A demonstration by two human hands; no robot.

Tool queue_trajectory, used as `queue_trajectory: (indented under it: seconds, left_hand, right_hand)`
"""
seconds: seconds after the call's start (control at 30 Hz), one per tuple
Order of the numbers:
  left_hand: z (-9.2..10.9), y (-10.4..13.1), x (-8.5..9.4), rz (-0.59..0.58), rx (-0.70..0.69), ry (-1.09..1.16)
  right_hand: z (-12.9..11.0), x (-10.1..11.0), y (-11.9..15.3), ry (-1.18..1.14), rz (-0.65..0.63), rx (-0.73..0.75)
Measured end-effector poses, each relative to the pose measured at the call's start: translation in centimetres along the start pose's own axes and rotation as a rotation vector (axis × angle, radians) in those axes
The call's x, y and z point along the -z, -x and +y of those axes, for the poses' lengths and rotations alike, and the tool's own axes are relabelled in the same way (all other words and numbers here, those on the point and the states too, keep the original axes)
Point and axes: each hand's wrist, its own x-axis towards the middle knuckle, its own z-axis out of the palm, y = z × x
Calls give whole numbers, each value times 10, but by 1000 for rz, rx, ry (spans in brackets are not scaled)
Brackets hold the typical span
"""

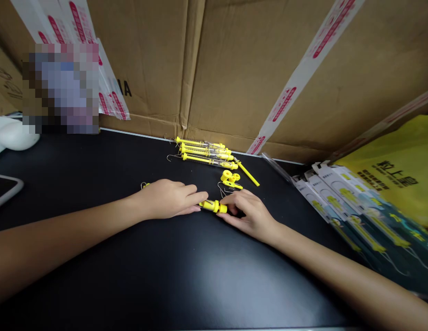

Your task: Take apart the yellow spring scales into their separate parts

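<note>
My left hand [169, 198] is closed round a yellow spring scale [211, 206], whose far left tip shows beyond the wrist side of the hand. At its right end, the thumb and fingers of my right hand [246, 212] pinch the yellow end piece. Just behind my right hand lie small yellow rings [227, 175], a yellow piece [232, 185] and metal hooks. Farther back, several yellow and clear spring scales [209, 151] with wire hooks lie side by side, and a thin yellow rod [247, 173] rests at their right.
The black table [186, 276] meets cardboard boxes [234, 69] at the back. Packaged scales [359, 207] and a yellow bag [400, 165] are at the right. A clear tube [276, 166] lies near them. A white object [17, 135] and a phone-like device [5, 189] are at the left.
</note>
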Motion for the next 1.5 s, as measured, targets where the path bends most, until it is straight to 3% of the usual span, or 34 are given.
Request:
queue_trajectory:
  seconds: [0.2,0.5,0.83,1.0,1.1,1.2,1.3,1.5]
  left_hand:
    - [0,0,1,-14,5,-3]
    - [0,0,0,6,2,-13]
    - [0,0,0,17,-4,-3]
    - [1,0,-1,18,5,-4]
    - [1,0,0,16,4,-6]
    - [0,0,0,22,0,-10]
    - [0,0,0,23,-4,-16]
    - [0,1,-1,61,-2,-41]
  right_hand:
    - [-2,3,-3,36,-83,-27]
    - [-1,-2,-1,-8,11,28]
    - [0,0,-1,-10,-16,16]
    - [-1,-1,-2,5,-38,-21]
    - [-1,-1,-1,50,26,-36]
    - [-2,0,-1,149,62,-146]
    - [-2,0,-2,179,4,-223]
    - [-1,0,-3,127,-8,-182]
